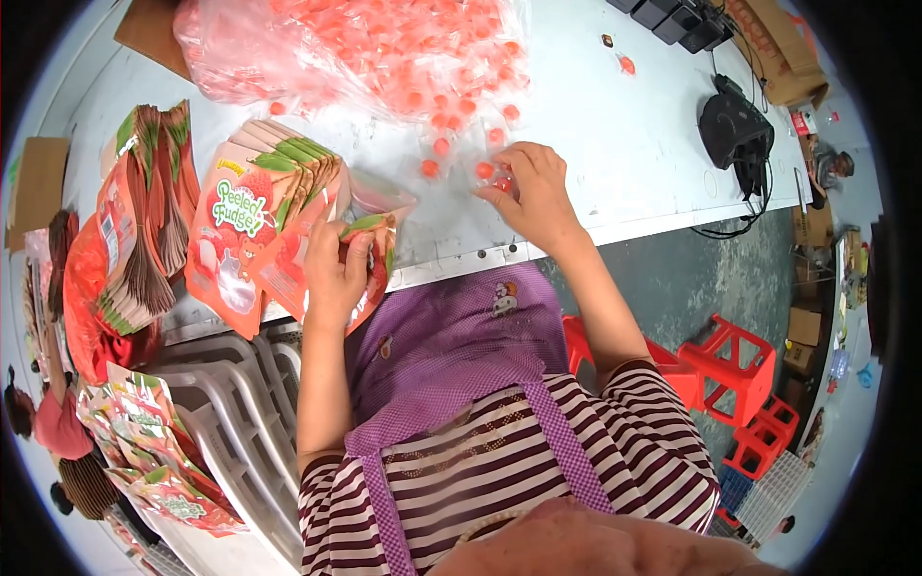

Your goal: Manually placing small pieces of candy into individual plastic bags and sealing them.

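A big clear bag (355, 53) full of red candies is lying across the far part of the tabletop (595, 125) from where the person is sitting; loose wrapped candies (441, 146) are lying by the bag's near right corner; just nearer the person than those, the right hand (543, 197) is bending its fingers in and pinching a wrapped red candy (503, 182) between thumb and fingertips; the left hand (334, 274) is standing between the bag and the person's purple apron (451, 331), its thumb and fingers pressing together on the upper part of an orange-red pouch (382, 252); on the bag's near side, left of that hand, a fan of matching pouches (226, 230) is lying overlapped; farther left of the bag, folded bundles (144, 216) are leaning together; well to the bag's right, some black strapped gear (735, 130) is resting near the edge.
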A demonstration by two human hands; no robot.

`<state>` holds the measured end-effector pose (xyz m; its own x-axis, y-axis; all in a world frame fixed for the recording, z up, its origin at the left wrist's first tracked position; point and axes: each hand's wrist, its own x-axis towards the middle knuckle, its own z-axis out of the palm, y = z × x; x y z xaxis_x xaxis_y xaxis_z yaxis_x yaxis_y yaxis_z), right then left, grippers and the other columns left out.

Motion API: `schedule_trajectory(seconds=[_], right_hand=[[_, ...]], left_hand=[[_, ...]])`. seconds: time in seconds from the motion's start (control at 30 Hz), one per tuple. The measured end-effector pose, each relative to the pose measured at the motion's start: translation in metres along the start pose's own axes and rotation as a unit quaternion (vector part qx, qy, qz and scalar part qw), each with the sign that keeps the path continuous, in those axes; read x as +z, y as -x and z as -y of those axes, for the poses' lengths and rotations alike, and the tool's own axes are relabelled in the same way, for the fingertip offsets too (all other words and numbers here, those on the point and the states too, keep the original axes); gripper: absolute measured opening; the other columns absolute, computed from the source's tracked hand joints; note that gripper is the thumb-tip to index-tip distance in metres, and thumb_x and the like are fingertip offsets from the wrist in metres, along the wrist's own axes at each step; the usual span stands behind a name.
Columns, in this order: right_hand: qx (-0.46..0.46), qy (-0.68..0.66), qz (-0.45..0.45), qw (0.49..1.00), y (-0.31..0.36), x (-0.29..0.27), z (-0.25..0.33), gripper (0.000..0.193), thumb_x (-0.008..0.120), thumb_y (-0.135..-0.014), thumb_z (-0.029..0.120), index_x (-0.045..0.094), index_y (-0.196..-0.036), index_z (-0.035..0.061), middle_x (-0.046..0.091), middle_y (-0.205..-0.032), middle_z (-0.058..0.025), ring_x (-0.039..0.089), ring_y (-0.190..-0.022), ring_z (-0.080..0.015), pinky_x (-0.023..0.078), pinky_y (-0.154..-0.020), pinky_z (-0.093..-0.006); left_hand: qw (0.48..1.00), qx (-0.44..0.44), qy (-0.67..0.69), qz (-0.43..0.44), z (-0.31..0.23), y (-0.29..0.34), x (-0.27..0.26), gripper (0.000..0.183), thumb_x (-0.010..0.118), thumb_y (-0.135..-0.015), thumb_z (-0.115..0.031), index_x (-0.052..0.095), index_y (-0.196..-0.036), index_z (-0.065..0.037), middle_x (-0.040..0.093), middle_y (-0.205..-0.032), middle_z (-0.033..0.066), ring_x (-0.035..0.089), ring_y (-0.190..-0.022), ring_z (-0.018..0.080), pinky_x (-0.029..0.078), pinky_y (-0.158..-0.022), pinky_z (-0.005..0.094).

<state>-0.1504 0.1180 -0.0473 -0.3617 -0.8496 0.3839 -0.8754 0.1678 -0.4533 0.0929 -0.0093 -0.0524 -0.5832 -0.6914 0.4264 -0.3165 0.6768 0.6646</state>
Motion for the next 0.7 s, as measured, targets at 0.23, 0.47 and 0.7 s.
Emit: schedule_trajectory(seconds=[0.23,0.47,0.7], right_hand=[[-0.031,0.063,-0.002,0.998,-0.016,0.008,0.002,0.04,0.07,-0.072,0.024,0.056,-0.105,0.005,0.05,-0.118,-0.0127,0.045,-0.11,-0.0275,0.03,-0.095,-0.0405],[-0.025,0.042,0.047,0.998,-0.007,-0.008,-0.005,0.035,0.067,-0.074,0.022,0.059,-0.104,0.0063,0.051,-0.116,-0.0141,0.045,-0.11,-0.0281,0.032,-0.094,-0.0386],[-0.024,0.047,-0.035,0.998,-0.032,-0.001,-0.022,0.038,0.067,-0.074,0.022,0.058,-0.106,0.0036,0.051,-0.118,-0.0166,0.046,-0.107,-0.0328,0.033,-0.095,-0.0405]], left_hand=[[1.0,-0.011,0.003,0.008,0.0,0.001,0.001,0.019,0.061,-0.084,-0.014,0.051,-0.09,0.001,0.051,-0.079,0.0142,0.052,-0.072,0.0272,0.043,-0.067,0.0328],[1.0,-0.001,0.006,-0.004,0.004,0.003,0.002,0.019,0.061,-0.084,-0.015,0.051,-0.089,0.0,0.051,-0.079,0.0134,0.052,-0.072,0.0263,0.043,-0.067,0.0327],[1.0,-0.017,0.013,0.004,0.005,0.003,0.004,0.018,0.061,-0.084,-0.014,0.051,-0.088,0.0,0.051,-0.081,0.0117,0.052,-0.074,0.0239,0.042,-0.067,0.0314]])
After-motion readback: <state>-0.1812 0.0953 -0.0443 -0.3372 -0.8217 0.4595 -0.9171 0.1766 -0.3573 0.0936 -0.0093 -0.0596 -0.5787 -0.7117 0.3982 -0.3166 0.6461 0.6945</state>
